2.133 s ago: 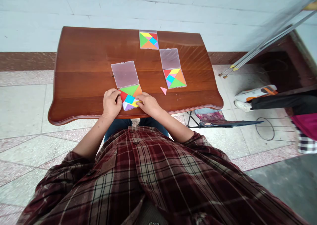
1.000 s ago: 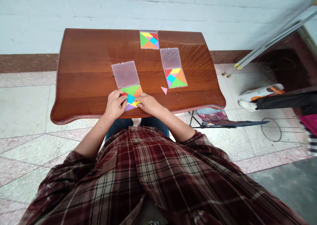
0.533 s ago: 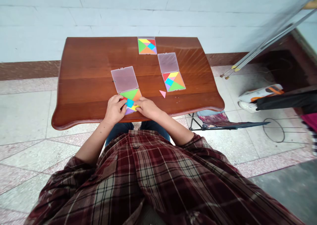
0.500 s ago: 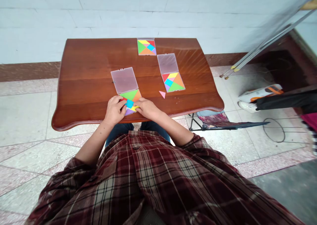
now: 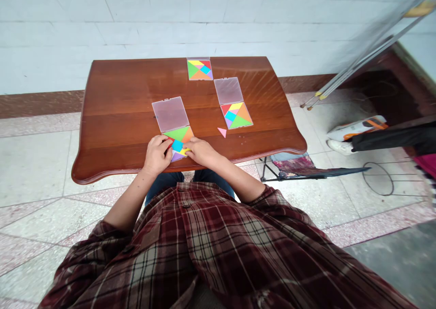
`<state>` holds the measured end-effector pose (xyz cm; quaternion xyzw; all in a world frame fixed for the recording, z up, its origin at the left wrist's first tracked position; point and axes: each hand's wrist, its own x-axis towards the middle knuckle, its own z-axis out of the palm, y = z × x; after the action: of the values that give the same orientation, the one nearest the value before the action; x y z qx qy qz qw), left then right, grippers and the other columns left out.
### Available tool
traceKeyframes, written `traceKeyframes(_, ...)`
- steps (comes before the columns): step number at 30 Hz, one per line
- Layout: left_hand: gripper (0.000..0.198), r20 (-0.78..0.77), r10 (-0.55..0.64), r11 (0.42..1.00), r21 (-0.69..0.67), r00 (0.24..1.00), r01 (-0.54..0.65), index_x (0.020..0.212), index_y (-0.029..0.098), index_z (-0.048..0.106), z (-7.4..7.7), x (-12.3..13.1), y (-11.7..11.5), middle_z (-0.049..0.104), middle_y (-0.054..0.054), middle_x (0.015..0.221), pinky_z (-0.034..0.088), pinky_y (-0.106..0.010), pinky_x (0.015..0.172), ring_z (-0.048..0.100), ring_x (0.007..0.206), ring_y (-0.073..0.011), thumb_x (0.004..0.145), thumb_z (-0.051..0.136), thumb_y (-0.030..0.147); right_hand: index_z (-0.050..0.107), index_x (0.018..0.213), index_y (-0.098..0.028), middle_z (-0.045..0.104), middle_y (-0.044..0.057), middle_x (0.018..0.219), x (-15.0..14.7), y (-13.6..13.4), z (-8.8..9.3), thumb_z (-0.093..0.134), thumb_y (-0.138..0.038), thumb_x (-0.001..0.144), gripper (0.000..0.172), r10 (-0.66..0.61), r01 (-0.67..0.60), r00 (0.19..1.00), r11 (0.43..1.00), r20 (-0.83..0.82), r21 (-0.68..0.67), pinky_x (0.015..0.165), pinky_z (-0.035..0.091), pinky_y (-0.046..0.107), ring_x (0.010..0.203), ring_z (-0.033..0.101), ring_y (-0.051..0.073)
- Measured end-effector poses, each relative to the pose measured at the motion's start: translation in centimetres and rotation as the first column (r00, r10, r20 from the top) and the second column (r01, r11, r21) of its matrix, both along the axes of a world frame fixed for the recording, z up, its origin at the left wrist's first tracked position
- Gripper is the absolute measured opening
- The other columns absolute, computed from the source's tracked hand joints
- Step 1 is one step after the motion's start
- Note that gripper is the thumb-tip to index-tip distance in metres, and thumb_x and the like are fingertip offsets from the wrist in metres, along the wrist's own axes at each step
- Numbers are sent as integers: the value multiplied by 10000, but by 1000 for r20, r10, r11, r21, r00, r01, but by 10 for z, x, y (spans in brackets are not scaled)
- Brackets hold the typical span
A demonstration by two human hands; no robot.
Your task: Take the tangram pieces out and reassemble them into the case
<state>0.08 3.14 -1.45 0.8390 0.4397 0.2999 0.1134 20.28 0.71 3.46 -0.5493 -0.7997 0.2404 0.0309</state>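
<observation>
- a brown wooden worktop (image 5: 119, 118) stood on a tiled floor (image 5: 34, 168), its far edge by a pale wall (image 5: 85, 32).
- nearest, a plaid shirt (image 5: 211, 236) filled the foreground.
- near the front edge lay an open puzzle case (image 5: 175, 129), holding a purple piece (image 5: 177, 156), a yellow piece (image 5: 183, 152), a blue piece (image 5: 177, 145), a red piece (image 5: 171, 141), an orange piece (image 5: 188, 135) and a green piece (image 5: 176, 133).
- the left hand (image 5: 156, 154) had its fingertips at the red piece; whether that grip was clamped on it, i could not tell.
- the right hand (image 5: 203, 153) rested fingertips at the yellow piece; whether that grip was apart or together, i could not tell.
- a loose pink triangle (image 5: 222, 132) lay on the wood, right of the right hand.
- the puzzle case's clear lid (image 5: 170, 114) lay flat beyond its pieces.
- just past the triangle lay a second case (image 5: 240, 127), open and full of coloured pieces.
- a third case (image 5: 200, 80), also filled, lay at the far edge.
</observation>
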Motion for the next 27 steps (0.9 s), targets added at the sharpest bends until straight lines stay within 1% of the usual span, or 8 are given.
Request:
traceKeyframes(7,255,22,26,999,-33,999,-25,1005,197,682,0,-2,0,632,-111,1101,452,-484,981,563,1064,-274,851,485,248,669,1186,-141,635,112,1111,1,1,2,516,-197,935,299,0,0,1000,1000,5,-12,887,417,280,1010,607,191)
traceKeyframes(11,257,52,80,997,-23,995,-79,1001,171,677,-3,-2,2,646,-125,1098,455,-479,974,571,1051,-277,852,476,226,637,1226,-141,644,112,1150,1,1,-2,509,-180,933,323,-38,38,999,999,-22,15,883,422,284,1040,606,202)
traceKeyframes(13,256,66,109,994,-27,992,-108,1003,174,673,-4,-2,2,650,-121,1104,459,-477,972,573,1053,-275,852,470,216,634,1215,-140,647,112,1159,-1,1,-4,497,-181,940,310,-51,52,998,998,-32,41,886,421,285,1055,602,204)
traceKeyframes(17,244,63,165,986,-41,984,-163,987,196,666,-4,-2,1,658,-93,1083,467,-456,960,582,1043,-258,846,467,198,640,1180,-137,652,120,1136,-7,1,-3,509,-243,957,279,-68,68,998,994,-14,83,860,425,293,1036,612,219)
traceKeyframes(20,244,62,193,980,-54,979,-190,990,197,661,-4,-2,1,657,-88,1073,463,-450,963,581,1036,-254,843,466,199,641,1161,-125,658,129,1108,-12,2,-2,551,-291,947,285,-65,62,997,995,30,81,846,426,300,1013,620,228)
traceKeyframes(24,256,61,190,980,-65,980,-186,995,189,660,-5,-2,1,663,-97,1075,461,-454,973,580,1035,-259,842,454,196,635,1155,-125,660,134,1111,-17,1,-3,556,-323,951,295,-51,46,997,996,61,79,860,420,302,1020,618,221)
traceKeyframes(27,253,52,187,981,-64,981,-184,987,187,661,-6,-2,3,668,-93,1065,467,-440,972,587,1029,-253,842,453,195,621,1179,-125,655,142,1128,-18,1,-3,546,-406,951,369,-56,46,995,993,87,106,863,424,315,1022,623,230)
